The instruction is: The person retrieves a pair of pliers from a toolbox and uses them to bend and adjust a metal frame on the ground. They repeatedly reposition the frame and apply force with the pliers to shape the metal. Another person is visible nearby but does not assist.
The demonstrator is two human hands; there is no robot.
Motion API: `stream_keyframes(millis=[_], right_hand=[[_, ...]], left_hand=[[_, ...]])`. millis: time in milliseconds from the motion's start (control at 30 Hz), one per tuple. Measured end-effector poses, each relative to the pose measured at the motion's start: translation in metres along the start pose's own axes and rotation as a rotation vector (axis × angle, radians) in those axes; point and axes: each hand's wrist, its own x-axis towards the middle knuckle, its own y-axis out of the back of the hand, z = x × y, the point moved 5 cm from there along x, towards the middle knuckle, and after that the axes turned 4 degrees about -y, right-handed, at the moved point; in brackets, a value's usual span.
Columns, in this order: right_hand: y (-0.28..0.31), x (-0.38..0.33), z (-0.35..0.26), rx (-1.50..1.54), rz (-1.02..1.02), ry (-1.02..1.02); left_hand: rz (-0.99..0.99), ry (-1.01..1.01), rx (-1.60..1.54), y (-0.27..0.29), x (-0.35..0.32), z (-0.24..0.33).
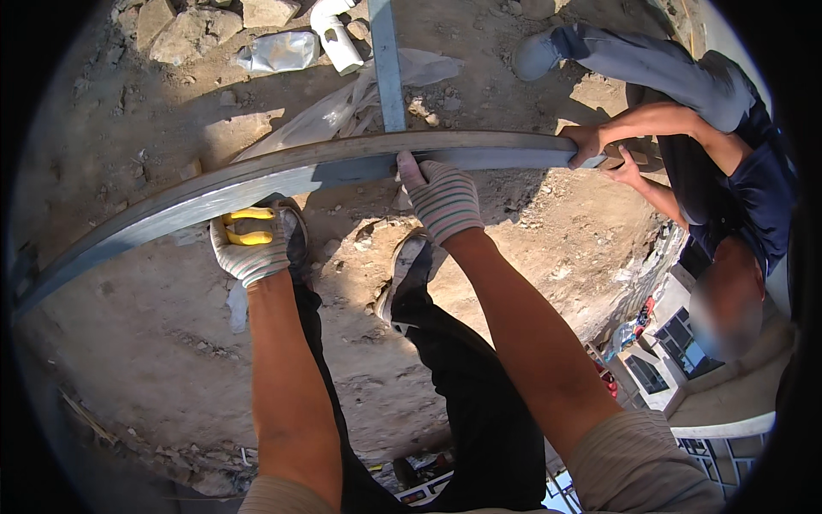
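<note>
A long grey metal beam [342, 171] crosses in front of me and looks bent by the lens. My left hand [248, 253], in a striped knit glove, is closed around pliers with two yellow handles [250, 236], just below the near edge of the beam. The jaws of the pliers are hidden. Farther right, my right hand [439, 195], in a matching glove, grips the beam with its thumb up against the side. Another person's hands [589, 147] hold the beam's right end.
That person [728, 171] crouches at the right. A second metal bar [387, 68] meets the beam from the far side. Beyond lie plastic sheeting [330, 120], a white pipe elbow [336, 38], a silvery packet [281, 51] and broken stones [197, 34]. My shoes [402, 265] stand on rough dirt.
</note>
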Motion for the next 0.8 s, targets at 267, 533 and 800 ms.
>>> stream_keyframes(millis=[267,533,800], right_hand=[[0.017,-0.004,-0.01,-0.132,-0.023,0.07],[0.025,0.002,-0.015,-0.284,-0.148,0.14],[0.032,0.0,-0.015,-0.353,-0.012,0.235]], left_hand=[[-0.228,0.044,-0.093,-0.001,0.019,0.0],[-0.093,-0.024,0.015,-0.006,0.014,0.007],[-0.047,-0.082,0.063,-0.021,0.004,0.009]])
